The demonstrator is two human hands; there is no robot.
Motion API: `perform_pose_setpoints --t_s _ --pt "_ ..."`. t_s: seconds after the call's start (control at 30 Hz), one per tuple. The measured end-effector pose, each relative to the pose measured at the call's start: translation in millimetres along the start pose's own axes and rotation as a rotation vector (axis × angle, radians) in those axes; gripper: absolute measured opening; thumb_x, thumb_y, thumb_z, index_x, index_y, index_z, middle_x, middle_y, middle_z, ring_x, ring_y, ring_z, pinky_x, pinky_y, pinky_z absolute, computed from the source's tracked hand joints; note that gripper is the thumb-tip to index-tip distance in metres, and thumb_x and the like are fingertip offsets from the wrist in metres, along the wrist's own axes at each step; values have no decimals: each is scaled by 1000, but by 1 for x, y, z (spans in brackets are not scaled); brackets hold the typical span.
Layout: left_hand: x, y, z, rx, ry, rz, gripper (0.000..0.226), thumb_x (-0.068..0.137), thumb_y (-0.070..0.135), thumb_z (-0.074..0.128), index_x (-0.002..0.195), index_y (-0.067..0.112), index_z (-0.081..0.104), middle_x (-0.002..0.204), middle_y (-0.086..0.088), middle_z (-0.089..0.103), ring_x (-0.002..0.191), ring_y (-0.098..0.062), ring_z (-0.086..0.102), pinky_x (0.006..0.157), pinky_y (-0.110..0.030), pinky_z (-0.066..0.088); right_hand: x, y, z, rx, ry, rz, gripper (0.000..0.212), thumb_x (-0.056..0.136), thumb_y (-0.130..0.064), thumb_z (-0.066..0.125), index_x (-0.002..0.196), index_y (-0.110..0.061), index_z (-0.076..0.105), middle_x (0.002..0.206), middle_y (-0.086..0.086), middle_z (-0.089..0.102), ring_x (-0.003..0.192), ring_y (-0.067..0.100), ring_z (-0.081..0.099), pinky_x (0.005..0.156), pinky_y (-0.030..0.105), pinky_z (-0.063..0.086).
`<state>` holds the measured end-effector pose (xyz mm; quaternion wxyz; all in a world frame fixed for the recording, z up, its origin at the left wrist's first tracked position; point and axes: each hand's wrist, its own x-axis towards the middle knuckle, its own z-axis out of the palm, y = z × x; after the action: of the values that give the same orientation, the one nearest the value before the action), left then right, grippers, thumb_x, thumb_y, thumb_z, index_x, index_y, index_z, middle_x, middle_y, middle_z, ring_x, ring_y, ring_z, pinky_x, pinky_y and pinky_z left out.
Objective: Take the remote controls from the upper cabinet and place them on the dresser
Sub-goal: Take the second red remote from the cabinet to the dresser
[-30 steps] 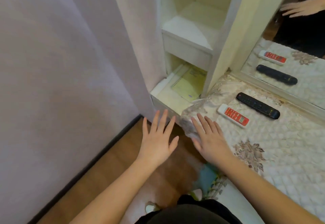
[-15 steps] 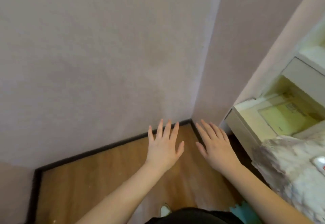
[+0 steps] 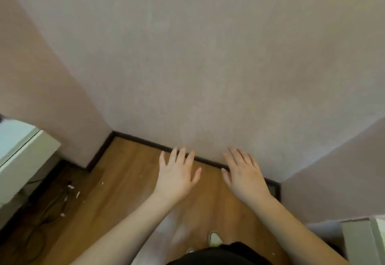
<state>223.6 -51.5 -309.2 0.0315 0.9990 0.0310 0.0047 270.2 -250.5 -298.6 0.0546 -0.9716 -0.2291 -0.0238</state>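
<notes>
Remote controls are nowhere in your view at this moment, and neither the upper cabinet nor the dresser top can be made out. Your left hand (image 3: 177,178) is stretched out in front of you, palm down, fingers straight and a little spread, holding nothing. Your right hand (image 3: 244,176) is held out the same way just beside it, flat and empty, thumb pointing inward toward the other thumb. Both hands hang above the wooden floor (image 3: 125,171), close to where the dark baseboard (image 3: 208,161) meets the pale pink wall (image 3: 187,56). You are facing a corner: the wall fills most of the view ahead, with another wall face at the right. At the left edge stands a piece of white furniture (image 3: 23,154), with dark cables (image 3: 48,204) and small white scraps (image 3: 70,186) lying on the floor beside it. At the lower right, a grey-white corner of another object (image 3: 362,241) shows. Your shoe (image 3: 214,238) and dark clothing (image 3: 218,256) appear at the bottom.
</notes>
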Motion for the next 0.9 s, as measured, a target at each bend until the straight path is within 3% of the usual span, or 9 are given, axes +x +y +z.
perform_pose_setpoints --t_s 0.3,0.47,0.6,0.73,0.9 --pt "-29 -36 -14 34 -51 -384 63 91 64 20 143 32 35 150 -2 39 141 -23 30 113 -53 18 74 -52 -1 108 -34 -413 50 86 -37 56 133 -20 53 134 3 56 121 26 54 101 42 42" --pt "-59 -62 -38 104 115 -577 59 90 65 27 139 34 40 142 -2 50 134 -23 43 107 -52 32 94 -89 -5 146 -31 -614 50 87 -40 51 134 -21 54 132 1 59 120 25 55 104 43 39" --pt "-96 -84 -47 105 115 -742 61 91 64 25 145 36 29 153 0 35 143 -23 26 113 -53 23 97 -136 -13 206 -27 -745 48 91 -41 43 132 -20 55 127 0 63 118 19 57 106 38 38" --pt "-140 -105 -56 105 128 -898 62 91 64 25 145 35 31 151 -1 38 142 -22 28 113 -53 23 90 -190 -24 206 -42 -900 50 93 -41 46 138 -21 49 139 2 54 128 19 50 112 39 31" --pt "-201 -139 -73 110 180 -1049 62 90 62 24 144 34 35 149 -1 42 140 -22 32 112 -52 26 67 -268 -39 191 -23 -1059 49 93 -41 47 137 -20 51 140 5 53 129 22 49 112 40 29"
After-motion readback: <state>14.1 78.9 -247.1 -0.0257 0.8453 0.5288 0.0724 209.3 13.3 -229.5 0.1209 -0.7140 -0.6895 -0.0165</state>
